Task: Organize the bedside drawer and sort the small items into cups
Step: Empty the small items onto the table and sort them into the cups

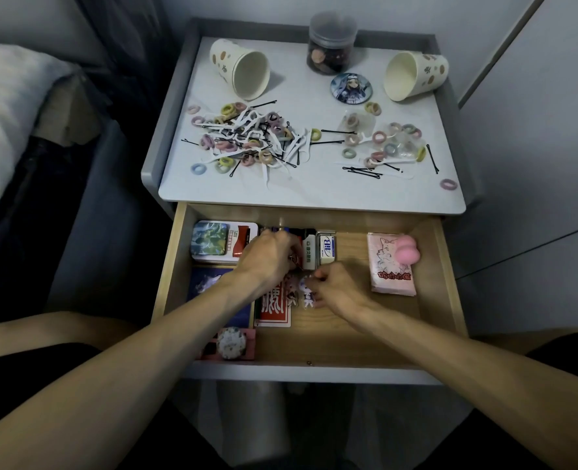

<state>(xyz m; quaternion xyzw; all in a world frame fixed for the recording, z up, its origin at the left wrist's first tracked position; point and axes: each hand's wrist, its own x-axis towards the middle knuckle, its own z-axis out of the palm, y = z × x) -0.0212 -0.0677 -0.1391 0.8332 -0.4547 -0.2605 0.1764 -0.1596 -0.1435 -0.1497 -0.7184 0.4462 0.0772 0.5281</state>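
Observation:
The wooden drawer [443, 276] is pulled out below the nightstand top [314, 195]. Inside it, my left hand [269, 257] is curled over small items near a white box [309, 254], seemingly holding a small metal ring. My right hand [336, 286] pinches a small white figure charm [306, 293] lying by a red card pack [275, 308]. Two paper cups lie tipped on the top, one at the left [240, 67] and one at the right [414, 74]. Hair ties, floss picks and bobby pins lie in a left pile [247, 140] and a right pile [386, 147].
The drawer also holds a tin [209, 242], an eraser [326, 249], a pink tissue pack [391, 269], a pink sponge [406, 252], a blue card [206, 283] and a pink tray [228, 344]. On top stand a jar [331, 45] and a round badge [350, 88]. A bed lies left.

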